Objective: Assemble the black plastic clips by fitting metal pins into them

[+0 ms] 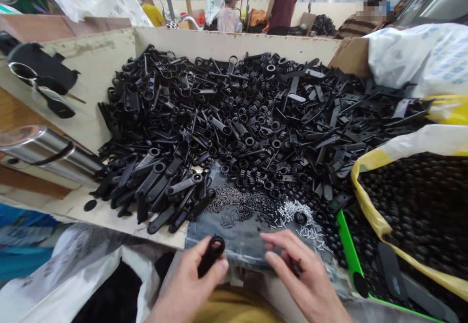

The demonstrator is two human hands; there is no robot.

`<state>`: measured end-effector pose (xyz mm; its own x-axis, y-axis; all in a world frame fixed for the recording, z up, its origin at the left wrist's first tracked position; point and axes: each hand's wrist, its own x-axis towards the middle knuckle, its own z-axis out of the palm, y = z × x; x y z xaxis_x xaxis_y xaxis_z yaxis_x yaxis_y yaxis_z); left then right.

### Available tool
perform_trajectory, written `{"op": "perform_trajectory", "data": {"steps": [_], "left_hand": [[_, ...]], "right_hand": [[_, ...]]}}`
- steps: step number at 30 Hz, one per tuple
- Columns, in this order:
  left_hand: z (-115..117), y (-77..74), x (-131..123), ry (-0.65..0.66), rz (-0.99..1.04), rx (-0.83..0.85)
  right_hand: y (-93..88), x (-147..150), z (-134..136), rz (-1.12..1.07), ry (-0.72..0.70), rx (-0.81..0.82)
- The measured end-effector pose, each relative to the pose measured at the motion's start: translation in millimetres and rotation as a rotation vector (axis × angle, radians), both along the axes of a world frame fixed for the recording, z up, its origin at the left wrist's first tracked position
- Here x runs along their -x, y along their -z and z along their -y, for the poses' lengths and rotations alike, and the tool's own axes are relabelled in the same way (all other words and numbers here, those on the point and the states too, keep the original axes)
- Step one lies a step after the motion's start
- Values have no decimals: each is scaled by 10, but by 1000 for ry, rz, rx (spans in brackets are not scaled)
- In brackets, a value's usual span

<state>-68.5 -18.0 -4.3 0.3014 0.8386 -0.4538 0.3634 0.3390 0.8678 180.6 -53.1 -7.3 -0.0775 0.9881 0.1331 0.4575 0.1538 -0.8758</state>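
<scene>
My left hand (pixel 190 279) is closed round a black plastic lever with a ring end (pixel 211 254), held upright near the table's front edge. My right hand (pixel 302 274) lies beside it with fingers stretched toward the left, resting on a dark cloth (pixel 237 237); a small dark piece shows under its fingers, too hidden to name. On the cloth just beyond my hands lie a heap of small dark screws (pixel 241 203) and a heap of silver pins (pixel 296 215). Behind them rises a large pile of black plastic levers and rings (pixel 234 118).
A yellow bag of small black round parts (pixel 413 206) stands at the right, over a green tray (pixel 347 250). White sacks (pixel 420 54) sit at the back right. Metal tubes (pixel 40 150) lie at the left. Several people work at the far back.
</scene>
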Motion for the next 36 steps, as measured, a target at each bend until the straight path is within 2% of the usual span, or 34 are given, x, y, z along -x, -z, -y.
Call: {"op": "perform_trajectory", "data": {"steps": [2,5,7,9,14,17,22,27,32,36], "left_hand": [[-76,28,0,-20,-243,-241],[-217,84,-86,103,-456,-517],[-292,129,-152,175,-552,-638],[-339,166,-190,220,-638,-685],[-380,167,-175,352,-690,-739],[-396,127,-166,359,-723,-743],[-385,90,-168,296,-737,-758],[-376,144,-164,200,-695,-723],[-348,179,-139,44,-540,-690],[-244,130,-193,19,-339,-521]], "right_hand": [[53,-47,-9,73,26,-75],[145,-50,-57,189,-23,-143],[199,-35,-84,242,-39,-163],[231,-28,-95,260,-36,-160],[201,-4,-99,252,-38,-150],[151,101,-177,252,-53,-144],[143,381,-408,409,-37,-97],[199,554,-543,546,0,-69],[227,525,-525,547,15,-93],[203,365,-329,342,2,-178]]}}
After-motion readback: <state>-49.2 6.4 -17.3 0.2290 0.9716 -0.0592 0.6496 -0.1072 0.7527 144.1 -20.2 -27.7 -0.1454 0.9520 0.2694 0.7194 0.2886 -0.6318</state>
